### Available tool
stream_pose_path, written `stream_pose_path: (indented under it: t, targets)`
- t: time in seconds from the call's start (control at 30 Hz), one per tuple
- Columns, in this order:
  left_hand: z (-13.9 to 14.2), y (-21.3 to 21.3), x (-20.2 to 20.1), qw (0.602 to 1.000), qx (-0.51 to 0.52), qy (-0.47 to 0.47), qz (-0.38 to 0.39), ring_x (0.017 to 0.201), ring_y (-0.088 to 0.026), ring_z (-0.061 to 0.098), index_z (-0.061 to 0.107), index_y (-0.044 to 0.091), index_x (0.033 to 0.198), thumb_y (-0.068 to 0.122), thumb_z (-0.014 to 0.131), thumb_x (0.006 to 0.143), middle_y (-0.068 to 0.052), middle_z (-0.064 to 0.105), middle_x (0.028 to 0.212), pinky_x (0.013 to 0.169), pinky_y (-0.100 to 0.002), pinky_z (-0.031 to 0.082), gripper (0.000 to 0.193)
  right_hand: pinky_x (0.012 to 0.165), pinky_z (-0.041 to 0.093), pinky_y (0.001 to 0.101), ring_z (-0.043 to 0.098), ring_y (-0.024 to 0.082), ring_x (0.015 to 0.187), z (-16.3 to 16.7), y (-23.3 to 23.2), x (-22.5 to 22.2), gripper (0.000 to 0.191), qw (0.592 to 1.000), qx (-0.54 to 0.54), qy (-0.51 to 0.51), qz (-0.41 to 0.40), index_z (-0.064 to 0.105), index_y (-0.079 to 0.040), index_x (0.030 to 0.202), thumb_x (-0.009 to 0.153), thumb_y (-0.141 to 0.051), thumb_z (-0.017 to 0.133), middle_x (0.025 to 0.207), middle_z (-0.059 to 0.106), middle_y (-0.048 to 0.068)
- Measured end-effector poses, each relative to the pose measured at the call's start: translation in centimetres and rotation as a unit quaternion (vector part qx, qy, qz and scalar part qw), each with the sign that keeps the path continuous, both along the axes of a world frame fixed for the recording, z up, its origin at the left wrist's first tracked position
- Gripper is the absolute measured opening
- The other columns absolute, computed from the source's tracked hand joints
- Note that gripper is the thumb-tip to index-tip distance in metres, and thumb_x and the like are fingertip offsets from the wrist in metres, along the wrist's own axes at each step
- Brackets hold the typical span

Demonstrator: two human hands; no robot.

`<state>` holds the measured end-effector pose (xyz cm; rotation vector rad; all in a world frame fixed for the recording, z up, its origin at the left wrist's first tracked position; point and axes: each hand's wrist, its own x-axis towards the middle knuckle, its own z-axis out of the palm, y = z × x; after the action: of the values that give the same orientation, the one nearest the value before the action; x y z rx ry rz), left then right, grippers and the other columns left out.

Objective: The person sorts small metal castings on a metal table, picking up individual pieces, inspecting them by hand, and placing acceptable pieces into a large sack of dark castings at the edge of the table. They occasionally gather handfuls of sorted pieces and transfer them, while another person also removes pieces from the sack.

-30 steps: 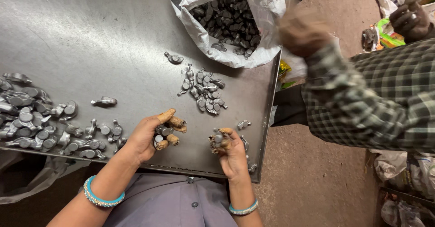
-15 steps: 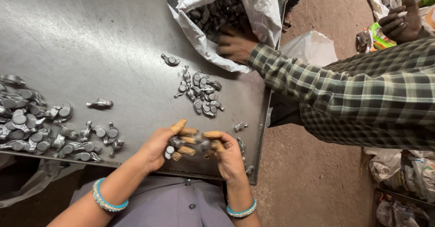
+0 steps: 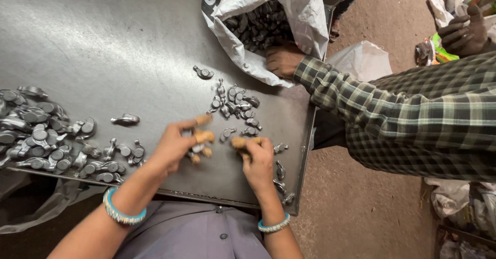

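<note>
On the grey steel counter (image 3: 103, 47), a white sack (image 3: 289, 11) of dark metal parts sits at the far edge; a co-worker's hand (image 3: 281, 60) in a checked sleeve reaches into it. Big heap of parts (image 3: 46, 140) at left, small cluster (image 3: 235, 104) mid-counter. Left hand (image 3: 178, 142): fingers curled round a few small parts, partly closed. Right hand (image 3: 256, 155): pinching 1 part at the fingertips. Looks like sorting or inspection by hand. Next move likely needs a turn of the pinched piece for checking, then placement on a pile.

We see a white sack (image 3: 305, 11) of dark metal pieces and a checked sleeve (image 3: 413, 114) reaching across the grey tabletop (image 3: 103, 42).
</note>
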<state>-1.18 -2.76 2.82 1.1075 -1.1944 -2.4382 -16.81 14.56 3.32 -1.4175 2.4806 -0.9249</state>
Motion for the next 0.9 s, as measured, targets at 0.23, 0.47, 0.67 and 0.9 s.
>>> stream_pose_path:
  t: [0.23,0.47,0.67,0.9]
  targets:
    - [2.2,-8.6,-4.7,0.993,-0.114,-0.026,0.008,0.055,-0.018,0.069,0.034,0.023,0.159,-0.002,0.072,0.081,-0.011,0.072,0.080,0.037,-0.030,0.047,0.091,0.089,0.058,0.0333,0.066,0.024,0.104,-0.1,4.3,0.5,0.024,0.953,-0.155,-0.256,-0.047,0.069,0.000,0.101,0.081,0.009,0.060,0.123,0.070,0.012]
    - [1.8,-10.4,-7.2,0.971,-0.178,-0.126,-0.093,0.051,-0.017,0.069,0.058,0.016,0.147,-0.003,0.076,0.080,-0.010,0.072,0.077,0.040,-0.031,0.047,0.071,0.071,0.054,0.0354,0.064,0.023,0.077,1.4,1.0,4.3,0.070,0.973,0.070,-0.089,-0.199,0.060,-0.004,0.114,0.058,-0.019,0.100,0.102,0.064,0.012]
    - [2.0,-8.1,-5.4,0.956,-0.196,-0.139,-0.169,0.047,-0.020,0.066,0.062,0.016,0.142,-0.004,0.074,0.078,-0.013,0.071,0.066,0.040,-0.033,0.047,0.069,0.077,0.057,0.0342,0.069,0.021,0.089,-0.5,1.2,3.4,0.045,0.987,0.008,-0.059,-0.149,0.062,-0.003,0.114,0.075,-0.003,0.084,0.102,0.068,0.010]
    - [1.3,-3.7,-3.2,0.915,-0.276,-0.162,-0.247,0.048,-0.018,0.068,0.066,0.014,0.137,0.003,0.078,0.078,-0.012,0.074,0.065,0.047,-0.031,0.054,0.060,0.080,0.061,0.0296,0.071,0.017,0.089,-3.5,4.4,-0.8,0.034,0.839,-0.167,-0.502,-0.129,0.059,0.003,0.114,0.082,0.013,0.068,0.101,0.070,0.011]
